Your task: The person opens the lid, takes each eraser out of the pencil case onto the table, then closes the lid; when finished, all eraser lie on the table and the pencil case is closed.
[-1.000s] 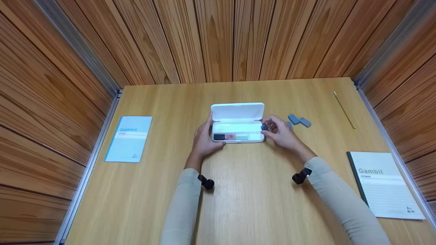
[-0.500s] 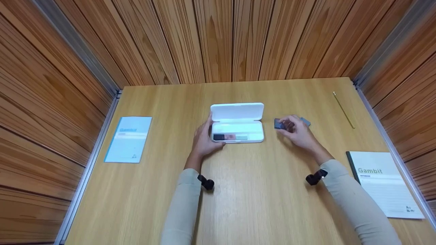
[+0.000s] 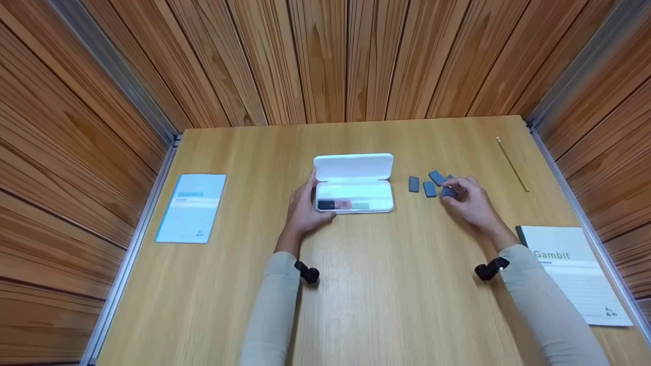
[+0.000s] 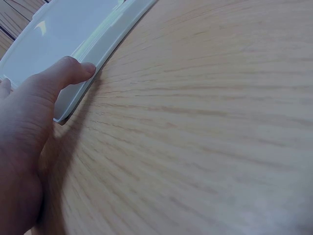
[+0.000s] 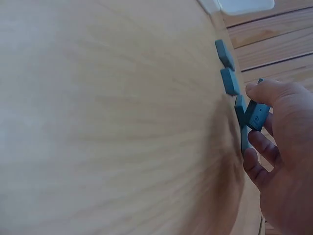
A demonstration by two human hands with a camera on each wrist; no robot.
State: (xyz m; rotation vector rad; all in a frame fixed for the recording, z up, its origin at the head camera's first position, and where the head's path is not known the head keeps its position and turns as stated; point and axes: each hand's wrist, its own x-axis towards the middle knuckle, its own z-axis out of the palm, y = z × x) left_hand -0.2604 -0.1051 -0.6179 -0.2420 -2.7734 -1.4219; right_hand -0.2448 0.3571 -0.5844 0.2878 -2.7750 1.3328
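Note:
My left hand (image 3: 306, 211) grips the left end of an open white pencil case (image 3: 354, 167), the thumb along its front edge, as the left wrist view also shows. A strip with black, pink and pale sections (image 3: 343, 205) lies along the front inside the case. To the right, my right hand (image 3: 473, 203) pinches a dark blue eraser (image 5: 257, 115) between thumb and fingers. Other blue erasers lie beside it: one nearest the case (image 3: 414, 184), another (image 3: 430, 189) to its right, and a slanted one (image 3: 436, 178) behind. One more is partly hidden by the fingers.
A blue-edged notebook (image 3: 191, 208) lies at the left of the wooden table (image 3: 366, 305). At the right are a larger dark-spined notebook (image 3: 580, 284), partly under the right sleeve, and a thin gold-coloured stick (image 3: 512, 165). Wood-panelled walls stand around the table's back and sides.
My right hand has moved right, away from the case. A blue eraser now lies on the table between them, and the hand pinches an eraser farther right. My left hand stays on the case.

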